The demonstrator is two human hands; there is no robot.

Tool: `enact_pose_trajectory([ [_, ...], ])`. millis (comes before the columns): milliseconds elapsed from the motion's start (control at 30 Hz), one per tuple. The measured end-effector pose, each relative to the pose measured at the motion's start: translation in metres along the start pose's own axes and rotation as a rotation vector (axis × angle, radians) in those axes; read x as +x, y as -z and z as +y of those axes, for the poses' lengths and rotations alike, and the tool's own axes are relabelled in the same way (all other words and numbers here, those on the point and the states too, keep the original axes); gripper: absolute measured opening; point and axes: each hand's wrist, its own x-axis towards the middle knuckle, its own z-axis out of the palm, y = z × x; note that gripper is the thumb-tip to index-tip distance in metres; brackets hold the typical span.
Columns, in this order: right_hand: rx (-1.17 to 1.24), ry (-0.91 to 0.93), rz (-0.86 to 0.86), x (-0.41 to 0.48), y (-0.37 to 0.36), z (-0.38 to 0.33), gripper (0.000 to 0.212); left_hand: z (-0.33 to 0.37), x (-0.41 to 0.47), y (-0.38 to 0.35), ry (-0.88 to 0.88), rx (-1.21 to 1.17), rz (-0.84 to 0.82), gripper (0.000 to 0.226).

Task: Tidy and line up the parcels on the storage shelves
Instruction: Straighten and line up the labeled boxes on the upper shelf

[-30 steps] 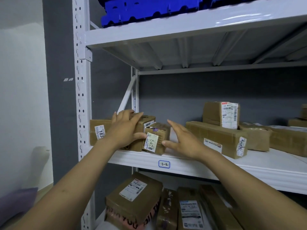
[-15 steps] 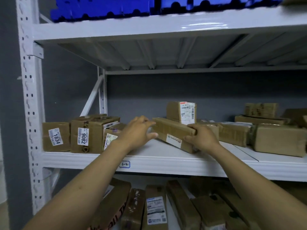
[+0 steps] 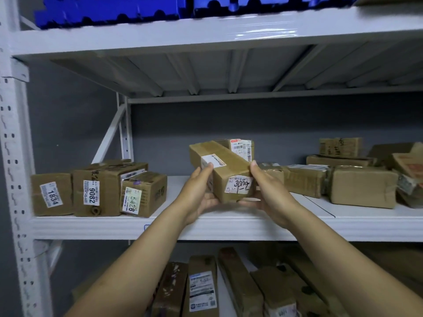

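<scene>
Two bare forearms reach up from the bottom of the view. Beneath them, at 6 o'clock, brown parcels lie packed together on the lower shelf. The left hand and right hand hold a long box between them, gripping its near end from either side with fingers underneath. The box is held just over the middle shelf, its far end pointing toward 11 o'clock and a handwritten label on its near face. At 9 o'clock from it, three labelled boxes stand side by side, touching, marked 1834, 9082 and 5428. At 3 o'clock, wrapped parcels crowd the same shelf. Just behind the long box, at 12 o'clock, stands a small box with a barcode label. Blue crates sit on the top shelf.
</scene>
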Motion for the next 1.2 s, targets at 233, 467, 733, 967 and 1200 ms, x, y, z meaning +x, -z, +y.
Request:
enact_pose_trajectory([
  [233, -0.06, 0.058, 0.015, -0.004, -0.001, -0.002, 0.035, 0.009, -0.01, 0.006, 0.03, 0.09, 0.002, 0.038],
  [467, -0.097, 0.084, -0.118, -0.006, -0.019, 0.001, 0.036, 0.018, -0.017, 0.017, -0.032, 0.046, 0.06, 0.092],
  [733, -0.168, 0.171, -0.168, 0.0, -0.061, -0.003, 0.04, 0.049, -0.037, 0.043, -0.11, 0.373, 0.19, 0.071],
  [967, -0.323, 0.262, -0.182, 0.019, -0.11, -0.01, 0.037, 0.093, -0.065, 0.082, -0.318, 0.756, 0.5, 0.062],
  [1200, -0.879, 0.324, -0.144, 0.038, -0.172, 0.008, 0.045, 0.127, -0.077, 0.128, -0.429, 0.889, 0.64, 0.057],
])
